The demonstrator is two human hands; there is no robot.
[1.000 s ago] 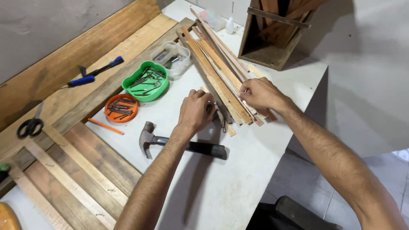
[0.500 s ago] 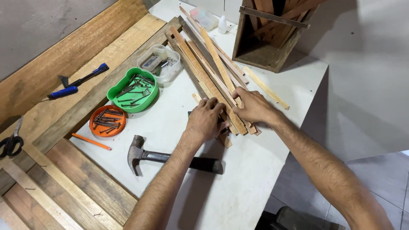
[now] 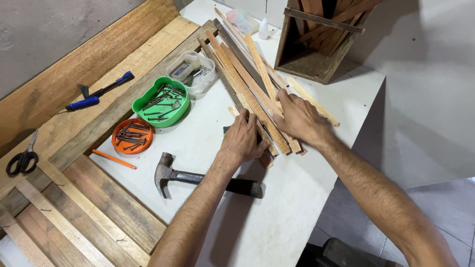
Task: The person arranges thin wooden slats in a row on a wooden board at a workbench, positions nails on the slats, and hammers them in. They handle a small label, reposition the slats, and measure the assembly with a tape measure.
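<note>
Head view, single camera looking down on a white worktop.

A bundle of thin wooden slats was seen lying slantwise across the worktop, its far end running up toward the wall, its near end under both hands. The left hand was laid palm-down on the near end of the bundle, fingers partly curled over the slat ends; whether anything was actually gripped could not be told. The right hand was pressed flat on the right side of the same bundle, fingers spread and extended, touching the slats rather than closed on them. One pale slat was noted lying just to the right of the right hand, apart from the bundle.

A hammer was recorded on the worktop near the left forearm, head to the left, dark handle to the right. A green tub of nails stood left of the slats, with an orange lid of nails just beside it and a clear plastic box behind it. An orange pencil lay near the orange lid.

On the wooden planks at left, a blue-handled tool and black scissors were seen. A wooden crate holding more strips stood at the far right of the worktop.
</note>
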